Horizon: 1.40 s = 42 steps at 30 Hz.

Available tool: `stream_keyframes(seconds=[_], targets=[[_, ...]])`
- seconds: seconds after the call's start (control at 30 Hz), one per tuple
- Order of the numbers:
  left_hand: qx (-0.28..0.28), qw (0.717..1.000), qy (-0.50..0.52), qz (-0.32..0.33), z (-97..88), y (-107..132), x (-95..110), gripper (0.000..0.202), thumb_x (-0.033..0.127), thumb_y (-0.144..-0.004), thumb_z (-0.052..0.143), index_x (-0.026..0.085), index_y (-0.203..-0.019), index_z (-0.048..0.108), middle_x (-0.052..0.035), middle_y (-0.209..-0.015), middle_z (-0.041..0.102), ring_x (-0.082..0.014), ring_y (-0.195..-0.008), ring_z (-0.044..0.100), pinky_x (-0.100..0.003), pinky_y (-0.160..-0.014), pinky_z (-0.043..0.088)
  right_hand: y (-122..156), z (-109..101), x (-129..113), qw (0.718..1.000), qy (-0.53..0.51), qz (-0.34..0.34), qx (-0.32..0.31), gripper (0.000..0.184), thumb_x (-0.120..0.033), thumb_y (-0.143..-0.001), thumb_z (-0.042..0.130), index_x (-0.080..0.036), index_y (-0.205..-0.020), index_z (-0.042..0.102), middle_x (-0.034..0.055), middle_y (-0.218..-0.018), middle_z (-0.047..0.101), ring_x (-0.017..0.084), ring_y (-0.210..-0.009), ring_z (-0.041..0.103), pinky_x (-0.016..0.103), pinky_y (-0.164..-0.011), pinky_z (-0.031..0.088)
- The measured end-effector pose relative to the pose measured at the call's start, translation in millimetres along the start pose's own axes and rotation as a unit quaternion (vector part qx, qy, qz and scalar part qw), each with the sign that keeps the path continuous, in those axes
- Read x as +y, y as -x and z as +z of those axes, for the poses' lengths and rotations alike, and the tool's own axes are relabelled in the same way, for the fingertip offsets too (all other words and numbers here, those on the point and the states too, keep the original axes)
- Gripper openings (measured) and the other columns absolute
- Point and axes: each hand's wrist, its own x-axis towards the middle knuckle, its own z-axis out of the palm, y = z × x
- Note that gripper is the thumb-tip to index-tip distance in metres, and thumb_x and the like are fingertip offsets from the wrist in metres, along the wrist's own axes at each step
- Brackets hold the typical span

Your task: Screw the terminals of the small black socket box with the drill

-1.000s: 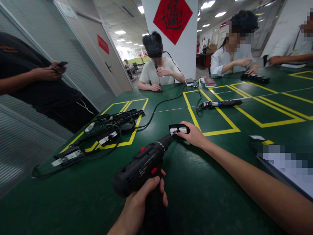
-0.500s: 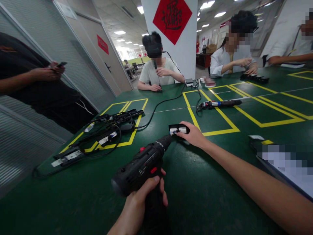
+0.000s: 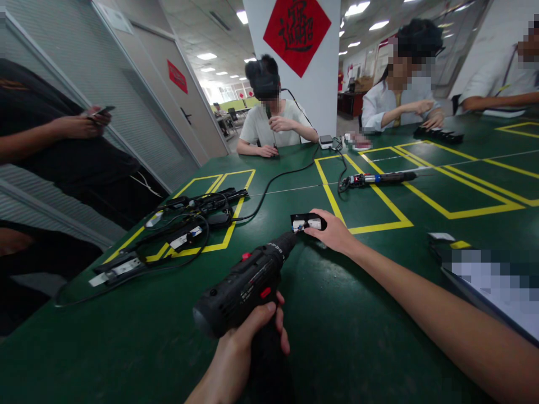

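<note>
Left hand, bottom centre: closed round the grip of a black drill, thumb along the side, fingertips showing past the handle. Drill points up and right. Its nose is at the left end of a small black-and-white part, mid-frame; can't tell if the bit touches. Right hand, just right of centre: pinching that part at its right end, thumb in front, fingers behind.

Green table underneath. Centre left: cluster of black cabled parts with white pieces, on yellow tape outlines. Right of centre, farther up: slim tool lying across tape lines. Right edge: flat item, mostly pixelated. Top centre: seated person in a headset. Upper left: standing person holding a phone.
</note>
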Motion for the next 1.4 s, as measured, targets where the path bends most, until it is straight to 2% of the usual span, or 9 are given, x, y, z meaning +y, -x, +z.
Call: stream_keyframes(seconds=[0.2,0.73,1.07,1.4], targets=[[-0.016,1.000,0.001,-0.002,-2.6,-0.9,-0.4,0.026,0.035,-0.082,0.052,0.013,-0.096,0.055,-0.0008,-0.066,0.056,-0.0174,-0.051,0.059,-0.031,-0.054,0.046,0.5,-0.2,-0.6,1.000,-0.001,0.005,-0.002,0.036,-0.038,-0.084,0.061,-0.018,-0.113,0.056,0.0050,-0.105,0.062,0.020,-0.090,0.060,0.040,-0.079,0.048],[-0.017,1.000,-0.004,-0.007,-2.8,-0.9,1.1,0.024,0.035,-0.083,0.052,0.014,-0.095,0.054,-0.0003,-0.066,0.057,-0.0173,-0.051,0.060,-0.031,-0.055,0.046,0.7,-2.4,-2.6,1.000,-0.010,0.006,-0.005,0.036,-0.038,-0.082,0.063,-0.018,-0.111,0.056,0.0042,-0.101,0.062,0.019,-0.088,0.060,0.039,-0.078,0.047],[0.000,1.000,0.004,-0.007,-1.0,-0.5,0.0,0.025,0.036,-0.081,0.054,0.014,-0.092,0.054,-0.0004,-0.064,0.057,-0.0165,-0.049,0.058,-0.030,-0.053,0.045,0.5,-2.1,-3.0,1.000,-0.016,0.016,-0.002,0.036,-0.037,-0.080,0.064,-0.020,-0.111,0.057,0.0038,-0.101,0.063,0.019,-0.087,0.059,0.037,-0.078,0.046],[-0.007,1.000,0.006,-0.005,-2.0,-0.4,-0.9,0.024,0.036,-0.083,0.052,0.015,-0.092,0.053,-0.0004,-0.065,0.056,-0.0171,-0.050,0.059,-0.032,-0.054,0.046,0.1,-1.0,-2.5,1.000,-0.012,0.016,-0.002,0.037,-0.038,-0.082,0.063,-0.018,-0.113,0.056,0.0049,-0.104,0.062,0.020,-0.091,0.059,0.041,-0.081,0.046]])
